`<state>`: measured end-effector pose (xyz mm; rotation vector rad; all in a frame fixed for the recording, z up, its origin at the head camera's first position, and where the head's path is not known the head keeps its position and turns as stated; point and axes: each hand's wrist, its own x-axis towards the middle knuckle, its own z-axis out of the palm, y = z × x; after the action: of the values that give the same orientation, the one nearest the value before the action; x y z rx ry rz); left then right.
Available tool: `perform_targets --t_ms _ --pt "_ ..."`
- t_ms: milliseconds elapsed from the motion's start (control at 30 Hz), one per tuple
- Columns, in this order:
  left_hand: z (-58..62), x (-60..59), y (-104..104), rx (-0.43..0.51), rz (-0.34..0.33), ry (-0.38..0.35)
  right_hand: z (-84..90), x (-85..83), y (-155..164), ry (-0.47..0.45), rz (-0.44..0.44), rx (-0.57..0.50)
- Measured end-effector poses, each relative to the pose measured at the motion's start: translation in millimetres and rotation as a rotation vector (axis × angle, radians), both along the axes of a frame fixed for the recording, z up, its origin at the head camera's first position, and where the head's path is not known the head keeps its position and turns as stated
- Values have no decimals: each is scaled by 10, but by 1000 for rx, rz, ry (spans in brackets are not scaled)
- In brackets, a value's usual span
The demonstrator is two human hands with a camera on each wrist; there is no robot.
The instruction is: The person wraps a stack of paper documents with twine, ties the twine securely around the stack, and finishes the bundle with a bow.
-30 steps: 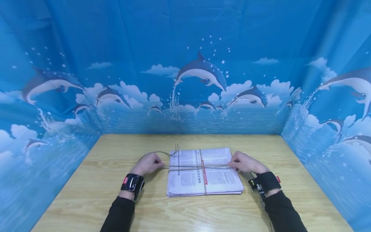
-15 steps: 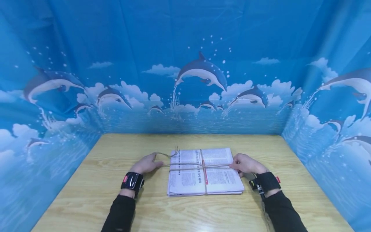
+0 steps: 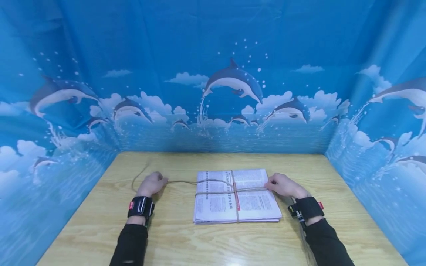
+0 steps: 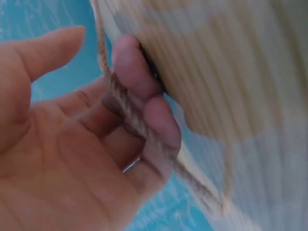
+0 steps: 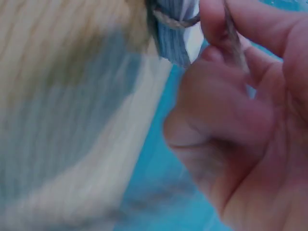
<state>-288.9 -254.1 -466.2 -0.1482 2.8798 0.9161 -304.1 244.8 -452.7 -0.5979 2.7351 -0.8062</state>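
A stack of folded newspapers (image 3: pixel 216 210) lies on the table, with brown twine (image 3: pixel 213 193) running across it both ways and meeting near the middle. Off to the left of the stack, my left hand (image 3: pixel 152 184) has a strand of the twine; in the left wrist view the strand (image 4: pixel 139 125) crosses its curled fingers while the thumb stands apart. Beyond that hand the loose tail curves toward the back. At the stack's right edge my right hand (image 3: pixel 286 186) pinches another strand (image 5: pixel 234 36) between thumb and forefinger. More twine hangs below the right hand, blurred.
The wooden table (image 3: pixel 186 244) ends at a blue dolphin-print curtain (image 3: pixel 156 136) behind and on both sides. A black wrist strap (image 3: pixel 141 206) sits on the left wrist and another strap (image 3: pixel 309 207) on the right.
My left hand has moved left, away from the newspapers, drawing its strand out longer; the frayed tail has left the stack's corner. My right hand stays almost where it was.
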Motion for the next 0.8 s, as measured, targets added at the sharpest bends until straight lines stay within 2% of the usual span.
perform_targets --t_ms 100,200,333,567,700,800 --pt "-16 -37 138 -1 -77 20 41 15 -4 112 66 -8" --pt "-10 -48 291 -24 -134 54 70 29 -23 123 94 -21" --pt "17 -56 441 -86 -166 92 94 39 -45 107 99 -33" --pt "0 -59 549 -181 -208 176 93 18 -33 166 145 11" --pt "5 -29 651 -278 -225 173 85 36 -73 191 143 43" --pt "-1 -18 757 -306 -256 150 73 51 -122 194 136 48"
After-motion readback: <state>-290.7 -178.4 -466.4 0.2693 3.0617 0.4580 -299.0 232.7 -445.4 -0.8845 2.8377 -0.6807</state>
